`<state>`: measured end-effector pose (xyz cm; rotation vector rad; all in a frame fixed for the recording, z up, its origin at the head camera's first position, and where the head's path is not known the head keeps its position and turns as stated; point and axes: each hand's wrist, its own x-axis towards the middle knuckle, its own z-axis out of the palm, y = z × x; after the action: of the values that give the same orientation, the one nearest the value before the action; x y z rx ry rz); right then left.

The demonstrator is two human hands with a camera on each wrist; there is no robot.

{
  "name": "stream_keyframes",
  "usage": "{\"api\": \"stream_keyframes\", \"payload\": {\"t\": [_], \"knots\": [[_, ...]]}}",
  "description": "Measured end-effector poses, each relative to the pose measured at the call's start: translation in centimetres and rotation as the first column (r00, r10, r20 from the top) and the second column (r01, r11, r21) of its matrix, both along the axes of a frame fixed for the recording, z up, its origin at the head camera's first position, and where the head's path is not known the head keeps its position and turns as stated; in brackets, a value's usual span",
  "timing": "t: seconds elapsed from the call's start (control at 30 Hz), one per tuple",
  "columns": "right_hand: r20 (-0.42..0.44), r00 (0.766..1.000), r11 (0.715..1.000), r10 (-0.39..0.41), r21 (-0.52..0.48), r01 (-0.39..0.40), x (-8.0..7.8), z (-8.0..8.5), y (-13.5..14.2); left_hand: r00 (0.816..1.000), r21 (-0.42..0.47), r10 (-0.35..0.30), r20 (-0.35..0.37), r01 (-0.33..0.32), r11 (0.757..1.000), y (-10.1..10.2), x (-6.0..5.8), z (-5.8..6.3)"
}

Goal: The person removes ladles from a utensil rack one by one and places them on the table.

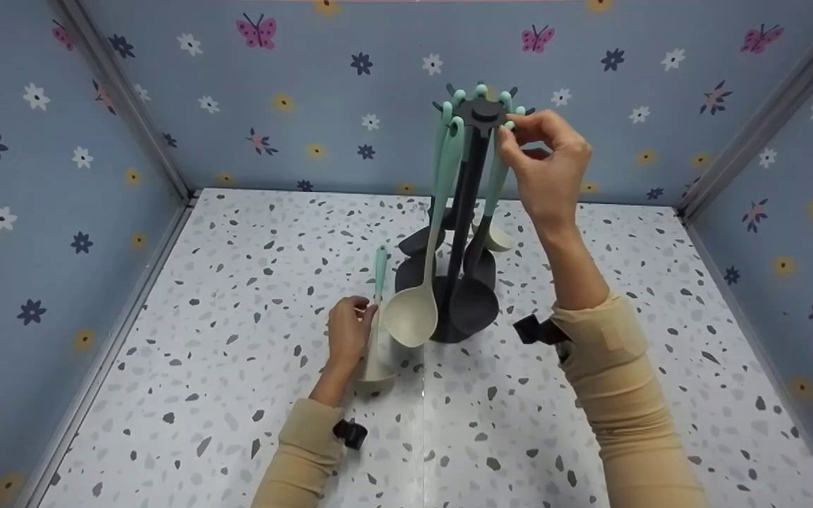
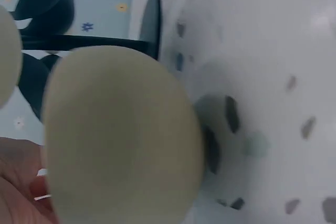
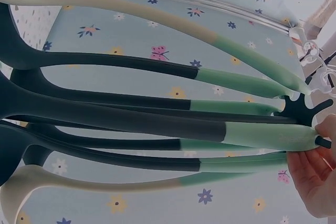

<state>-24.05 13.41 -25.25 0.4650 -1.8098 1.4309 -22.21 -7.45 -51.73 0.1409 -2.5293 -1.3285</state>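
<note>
A black utensil stand (image 1: 464,212) with a round top carries several kitchen utensils with mint-green handles. My right hand (image 1: 551,159) is up at its top, thumb and fingers pinching the handle end of a dark spoon (image 1: 473,307). In the right wrist view that spoon's green handle (image 3: 270,136) has its end at a hook. Lower down, to the left of the stand, my left hand (image 1: 348,331) holds a cream utensil (image 1: 376,370) by its shaft, green handle pointing away. Its broad rounded head (image 2: 123,135) fills much of the left wrist view and hides most of the fingers.
A cream ladle (image 1: 410,317) hangs at the stand's front left, between the hands. Further dark utensils (image 1: 420,241) hang behind it. The speckled tabletop (image 1: 251,261) is enclosed by blue flowered walls (image 1: 406,92) at the back and sides.
</note>
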Motion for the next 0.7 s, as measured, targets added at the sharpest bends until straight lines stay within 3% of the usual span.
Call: {"api": "stream_keyframes", "payload": {"t": [0.1,0.27,0.57,0.7], "knots": [[-0.013,1.000,1.000,0.000,0.008,0.000,0.0,-0.1,0.0,0.990,0.088,0.022,-0.137,-0.010,0.996,0.3,0.3,1.0],[-0.009,1.000,1.000,0.003,0.005,-0.003,-0.1,-0.1,0.0,0.954,0.186,0.052,-0.296,0.004,0.983,1.6,0.9,2.9],[-0.008,1.000,1.000,0.009,-0.009,-0.009,-0.1,-0.2,0.0,0.900,0.303,0.030,-0.435,0.115,0.946,3.9,2.2,5.5],[-0.015,1.000,1.000,0.010,-0.009,-0.011,-0.1,-0.1,0.0,0.851,0.286,0.011,-0.526,0.165,0.944,5.0,2.2,6.1]]}}
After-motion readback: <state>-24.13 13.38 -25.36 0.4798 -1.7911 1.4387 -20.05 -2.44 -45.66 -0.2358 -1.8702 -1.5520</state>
